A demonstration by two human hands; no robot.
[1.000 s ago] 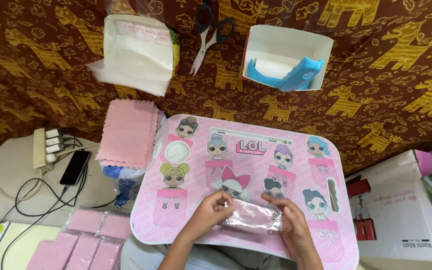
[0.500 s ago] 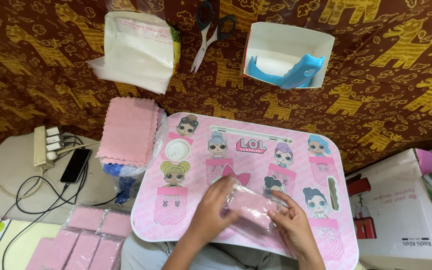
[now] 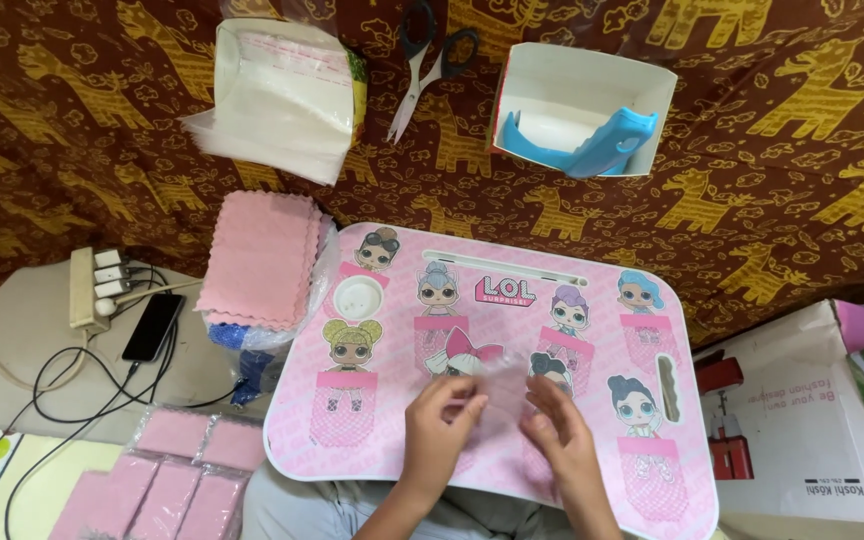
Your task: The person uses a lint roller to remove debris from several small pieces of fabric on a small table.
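Holding a clear packet (image 3: pixel 500 392) between both hands, we kept it low over the near middle of the pink tray (image 3: pixel 592 300). Our left hand (image 3: pixel 440 425) pinched the packet's left edge, fingers curled narrow around it, thumb on top. Our right hand (image 3: pixel 558 432) met the packet's right edge, fingers bent and close together against the film; whether they truly gripped it or only pressed on it we could not tell. The packet sat between the two sets of fingertips, just above the tray's surface, its pale pink contents showing faintly through the film.

Left of the tray, touching its corner, lay a stack of pink cloths (image 3: pixel 260 260). Beyond that stack, farther left of the tray, were a phone (image 3: pixel 152 327) and a power strip (image 3: pixel 87 288). Below the tray's left corner lay bagged pink packs (image 3: pixel 167 470). Beyond the tray's far edge stood a pile of clear bags (image 3: pixel 282 95), scissors (image 3: pixel 430 60), and a white box (image 3: pixel 582 110) with a blue tool inside. Right of the tray sat a cardboard box (image 3: pixel 812 410).
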